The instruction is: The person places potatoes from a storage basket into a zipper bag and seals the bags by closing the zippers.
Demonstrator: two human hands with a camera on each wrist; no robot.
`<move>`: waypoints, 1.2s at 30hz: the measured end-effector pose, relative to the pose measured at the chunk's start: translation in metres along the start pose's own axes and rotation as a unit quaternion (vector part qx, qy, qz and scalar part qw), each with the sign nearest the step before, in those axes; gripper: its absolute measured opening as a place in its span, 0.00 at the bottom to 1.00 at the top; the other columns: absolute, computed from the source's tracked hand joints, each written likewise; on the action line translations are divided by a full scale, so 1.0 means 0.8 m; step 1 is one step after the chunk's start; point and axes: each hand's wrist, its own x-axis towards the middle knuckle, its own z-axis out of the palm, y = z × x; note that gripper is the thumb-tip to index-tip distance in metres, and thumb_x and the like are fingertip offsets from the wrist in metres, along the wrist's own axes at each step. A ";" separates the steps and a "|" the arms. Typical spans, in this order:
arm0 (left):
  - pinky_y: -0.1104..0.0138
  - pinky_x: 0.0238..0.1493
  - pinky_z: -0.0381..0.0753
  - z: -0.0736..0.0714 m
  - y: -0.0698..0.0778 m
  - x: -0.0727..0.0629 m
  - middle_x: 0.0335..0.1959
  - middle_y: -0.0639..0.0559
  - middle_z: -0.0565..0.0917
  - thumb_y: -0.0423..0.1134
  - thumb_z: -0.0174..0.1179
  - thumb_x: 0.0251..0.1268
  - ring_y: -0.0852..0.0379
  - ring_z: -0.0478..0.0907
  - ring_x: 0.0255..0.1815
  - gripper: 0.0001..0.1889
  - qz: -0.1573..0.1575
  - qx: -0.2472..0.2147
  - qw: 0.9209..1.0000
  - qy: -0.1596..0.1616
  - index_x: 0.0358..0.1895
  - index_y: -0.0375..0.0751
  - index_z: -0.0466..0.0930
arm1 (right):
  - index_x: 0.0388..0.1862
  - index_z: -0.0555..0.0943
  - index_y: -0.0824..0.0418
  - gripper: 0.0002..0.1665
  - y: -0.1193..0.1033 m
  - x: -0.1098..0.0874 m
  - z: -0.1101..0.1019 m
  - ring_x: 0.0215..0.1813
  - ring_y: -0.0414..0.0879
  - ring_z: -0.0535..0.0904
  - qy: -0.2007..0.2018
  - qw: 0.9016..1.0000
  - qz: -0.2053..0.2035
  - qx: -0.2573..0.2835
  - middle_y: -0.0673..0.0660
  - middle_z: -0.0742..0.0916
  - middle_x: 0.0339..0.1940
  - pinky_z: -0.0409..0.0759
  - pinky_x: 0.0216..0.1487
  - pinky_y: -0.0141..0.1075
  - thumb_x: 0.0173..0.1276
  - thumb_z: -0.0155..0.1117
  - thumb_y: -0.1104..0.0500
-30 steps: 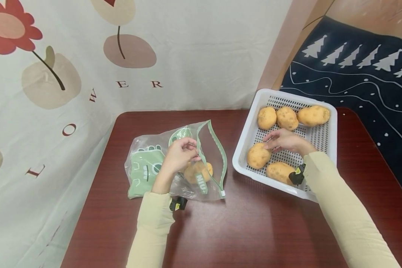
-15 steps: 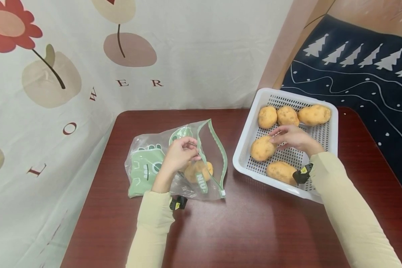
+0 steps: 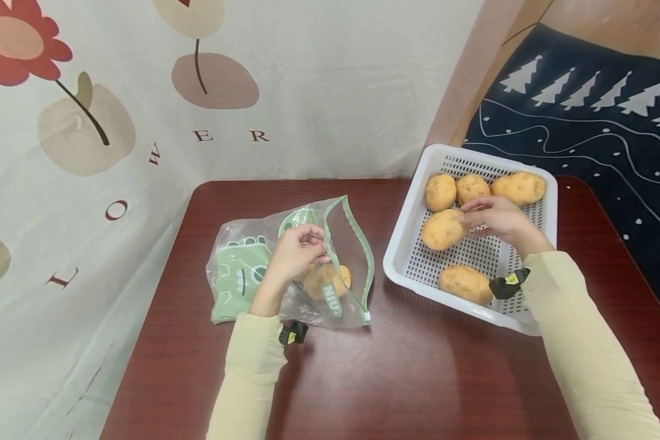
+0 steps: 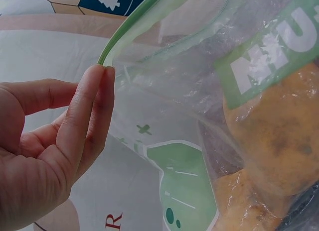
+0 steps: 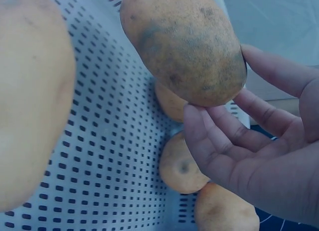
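Note:
My left hand (image 3: pixel 299 253) pinches the green-edged rim of a clear zip bag (image 3: pixel 286 305) with green monster prints. The bag's mouth gapes toward the right. Through the plastic in the left wrist view, one potato (image 4: pixel 279 136) shows behind the label, with part of another potato (image 4: pixel 249 203) below it. In my right hand (image 3: pixel 497 217) is a potato (image 3: pixel 442 230), gripped at one end by thumb and fingertips over the white basket (image 3: pixel 398 260). The right wrist view has this potato (image 5: pixel 184 47) raised off the basket floor.
Inside the basket, three potatoes lie along the far side, among them a long potato (image 3: pixel 519 187). Another potato (image 3: pixel 465 285) lies near the front wall. Bag and basket stand on a dark red table (image 3: pixel 379 373), with a printed cloth (image 3: pixel 330 91) behind it.
My right hand has drawn the potato rightward and toward the far side of the basket, lifting it off the floor. The left hand and the bag have stayed in place.

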 end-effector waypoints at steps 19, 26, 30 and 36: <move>0.57 0.38 0.85 0.003 0.000 -0.002 0.30 0.42 0.75 0.21 0.54 0.53 0.56 0.81 0.25 0.09 -0.006 0.006 1.000 0.008 0.40 0.26 0.73 | 0.42 0.74 0.64 0.17 -0.025 -0.017 -0.005 0.32 0.40 0.76 0.069 0.997 -0.016 0.002 0.49 0.77 0.35 0.85 0.42 0.40 0.57 0.67 0.59; 0.59 0.36 0.86 0.002 -0.001 -0.001 0.31 0.43 0.76 0.23 0.55 0.53 0.55 0.82 0.26 0.09 -0.008 0.024 1.000 0.014 0.39 0.28 0.75 | 0.47 0.71 0.66 0.21 -0.037 -0.024 -0.009 0.34 0.40 0.77 0.074 0.997 -0.025 -0.013 0.51 0.75 0.39 0.84 0.44 0.39 0.59 0.65 0.57; 0.59 0.36 0.86 0.003 -0.002 0.000 0.30 0.43 0.76 0.23 0.55 0.53 0.54 0.82 0.26 0.09 -0.007 0.020 1.000 0.015 0.39 0.28 0.74 | 0.46 0.72 0.65 0.20 -0.046 -0.026 -0.011 0.35 0.39 0.77 0.074 0.997 -0.035 -0.005 0.51 0.76 0.39 0.85 0.41 0.36 0.59 0.65 0.57; 0.58 0.37 0.86 0.004 -0.003 0.001 0.30 0.43 0.76 0.22 0.54 0.53 0.56 0.81 0.25 0.09 -0.006 0.013 1.000 0.015 0.39 0.27 0.74 | 0.48 0.72 0.66 0.22 -0.061 -0.028 -0.010 0.36 0.39 0.78 0.069 0.997 -0.032 0.005 0.52 0.75 0.42 0.84 0.45 0.37 0.58 0.67 0.57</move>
